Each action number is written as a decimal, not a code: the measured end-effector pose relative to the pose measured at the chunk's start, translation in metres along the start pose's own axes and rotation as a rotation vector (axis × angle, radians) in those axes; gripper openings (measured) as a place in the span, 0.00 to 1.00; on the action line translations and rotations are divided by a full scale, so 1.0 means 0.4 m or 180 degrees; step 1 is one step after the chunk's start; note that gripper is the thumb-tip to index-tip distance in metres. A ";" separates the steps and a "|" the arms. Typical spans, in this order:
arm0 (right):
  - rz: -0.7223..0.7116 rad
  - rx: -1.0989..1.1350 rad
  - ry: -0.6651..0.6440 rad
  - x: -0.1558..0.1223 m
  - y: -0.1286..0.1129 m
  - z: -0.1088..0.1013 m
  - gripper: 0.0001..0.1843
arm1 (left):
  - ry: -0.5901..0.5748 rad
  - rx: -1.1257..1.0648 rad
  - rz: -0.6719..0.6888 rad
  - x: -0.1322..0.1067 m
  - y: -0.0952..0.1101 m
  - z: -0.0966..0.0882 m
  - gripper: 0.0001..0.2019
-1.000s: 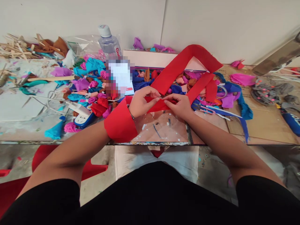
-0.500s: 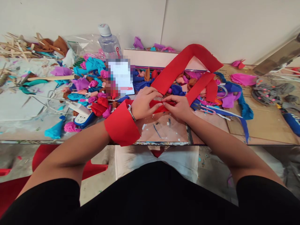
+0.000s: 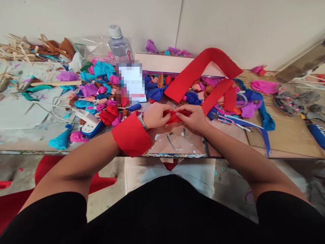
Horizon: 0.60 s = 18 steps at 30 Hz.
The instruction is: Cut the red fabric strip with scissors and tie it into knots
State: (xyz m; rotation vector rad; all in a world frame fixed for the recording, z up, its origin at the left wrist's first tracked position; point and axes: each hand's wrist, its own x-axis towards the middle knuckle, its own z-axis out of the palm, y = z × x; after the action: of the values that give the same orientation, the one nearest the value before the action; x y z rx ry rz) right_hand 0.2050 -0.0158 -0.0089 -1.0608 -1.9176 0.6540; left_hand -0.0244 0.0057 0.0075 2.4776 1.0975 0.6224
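Note:
Between my two hands, near the table's front edge, is a red crepe paper strip (image 3: 176,118), pinched and folded at its edge. My left hand (image 3: 156,116) is closed on it, fingers curled and thumb pressed towards the fingertips. From the right, my right hand (image 3: 193,117) pinches the same piece, its fingertips almost meeting the left ones. A wide red band (image 3: 132,135) drapes over my left wrist beside a watch (image 3: 142,122). Beyond the hands, a long red strip (image 3: 203,67) lies bent over the pile; whether it joins the held part is hidden.
Colourful paper flowers (image 3: 101,91) crowd the table's middle and left. A lit phone (image 3: 133,81) leans before a bottle (image 3: 119,45). A power strip (image 3: 91,128) sits left; scissors (image 3: 223,118) lie right, near cardboard (image 3: 284,135). Wooden sticks (image 3: 17,49) are heaped far left.
My left fingers, earlier stretched over the red strip, have curled inward onto its edge. My right hand keeps its pinch in nearly the same place. The view has shifted slightly.

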 end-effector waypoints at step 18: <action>-0.0223 -0.0314 -0.0108 -0.001 -0.008 -0.003 0.09 | -0.0055 -0.0333 0.0174 0.003 -0.006 0.009 0.14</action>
State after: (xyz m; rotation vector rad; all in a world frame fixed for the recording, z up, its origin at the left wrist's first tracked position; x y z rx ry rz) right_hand 0.2048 -0.0178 -0.0060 -1.0441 -2.0247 0.5463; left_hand -0.0232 0.0078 0.0039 2.4256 0.9686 0.6559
